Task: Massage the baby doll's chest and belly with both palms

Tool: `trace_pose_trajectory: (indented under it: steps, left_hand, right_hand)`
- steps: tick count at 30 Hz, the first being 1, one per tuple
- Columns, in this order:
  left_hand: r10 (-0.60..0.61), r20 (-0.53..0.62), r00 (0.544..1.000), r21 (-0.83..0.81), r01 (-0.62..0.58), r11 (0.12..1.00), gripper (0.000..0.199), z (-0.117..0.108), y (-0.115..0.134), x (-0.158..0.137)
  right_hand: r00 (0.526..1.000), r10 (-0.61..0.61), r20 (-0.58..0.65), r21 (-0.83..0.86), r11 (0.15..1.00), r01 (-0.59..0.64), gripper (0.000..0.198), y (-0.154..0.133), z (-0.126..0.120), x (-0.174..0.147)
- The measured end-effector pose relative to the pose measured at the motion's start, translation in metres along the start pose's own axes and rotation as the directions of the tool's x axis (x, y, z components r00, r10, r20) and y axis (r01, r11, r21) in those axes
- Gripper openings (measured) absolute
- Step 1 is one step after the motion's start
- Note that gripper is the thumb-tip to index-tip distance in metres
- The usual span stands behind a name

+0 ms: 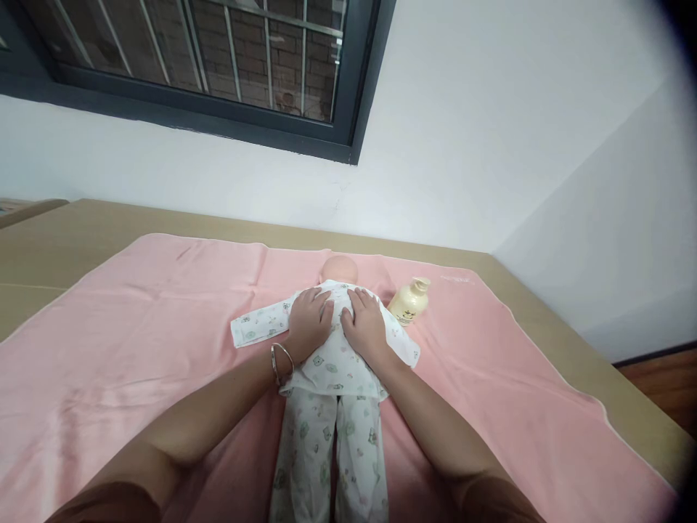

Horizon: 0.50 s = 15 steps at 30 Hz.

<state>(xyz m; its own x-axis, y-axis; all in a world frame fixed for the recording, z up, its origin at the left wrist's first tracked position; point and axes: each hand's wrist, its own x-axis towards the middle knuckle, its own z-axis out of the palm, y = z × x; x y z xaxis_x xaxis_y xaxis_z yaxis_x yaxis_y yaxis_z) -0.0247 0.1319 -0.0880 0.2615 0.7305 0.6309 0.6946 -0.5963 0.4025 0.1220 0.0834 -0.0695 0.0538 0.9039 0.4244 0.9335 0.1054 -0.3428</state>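
A baby doll lies stretched out on a pink blanket, its bald head pointing away from me. It wears a white long-sleeved top with small printed figures and matching trousers. My left hand rests flat on the left side of the doll's upper body, fingers extended. On the right side, my right hand lies flat in the same way. Both thumbs point inward, with a strip of the top showing between them. A silver bangle circles my left wrist. The doll's face is not visible.
The pink blanket covers much of a tan table. Just right of the doll stands a pale yellow pump bottle, slightly tilted in view. Behind the table rises a white wall with a dark-framed, barred window.
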Motion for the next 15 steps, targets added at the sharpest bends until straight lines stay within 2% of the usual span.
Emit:
trace_pose_trajectory:
  steps: [8,15]
  left_hand:
    - [0.041,0.134,0.990,0.062,-0.049,0.997,0.042,0.0099,-0.0089,0.0054]
    - [0.027,0.118,0.993,0.058,-0.034,0.998,0.041,0.0113,-0.0091,0.0030]
  right_hand:
    - [0.992,-0.026,0.127,0.021,1.000,0.023,0.052,0.0072,0.0028,0.0069]
    - [0.996,-0.021,0.091,0.037,0.999,0.018,0.052,0.0065,0.0048,0.0051]
